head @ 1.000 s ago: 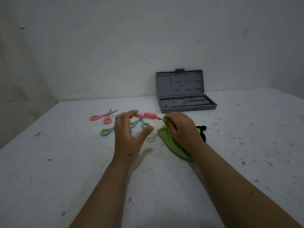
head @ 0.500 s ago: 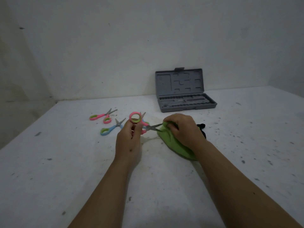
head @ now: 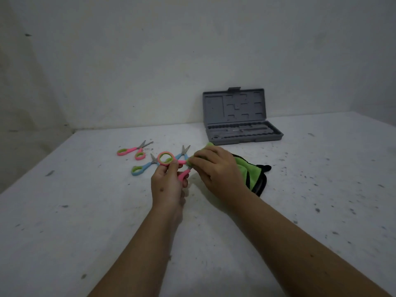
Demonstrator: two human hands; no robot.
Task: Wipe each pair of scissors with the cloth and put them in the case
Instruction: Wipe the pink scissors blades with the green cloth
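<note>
1. Left hand (head: pixel 166 185): fingers pinched on the handles of the pink scissors (head: pixel 171 162), one ring raised above the fingertips, the other handle angled down toward the thumb.
2. Right hand (head: pixel 216 168): curled over the green cloth (head: pixel 246 169), gripping it against the blade end of the pink scissors; blades hidden in the cloth.
3. Just behind the left hand, flat on the table (head: pixel 85 211): blue scissors (head: pixel 140 168); second blue pair (head: pixel 183 153) partly hidden.
4. Farther left: second pink scissors (head: pixel 134 150).
5. Well beyond the right hand, at the wall: grey case (head: pixel 240 129), lid upright.
</note>
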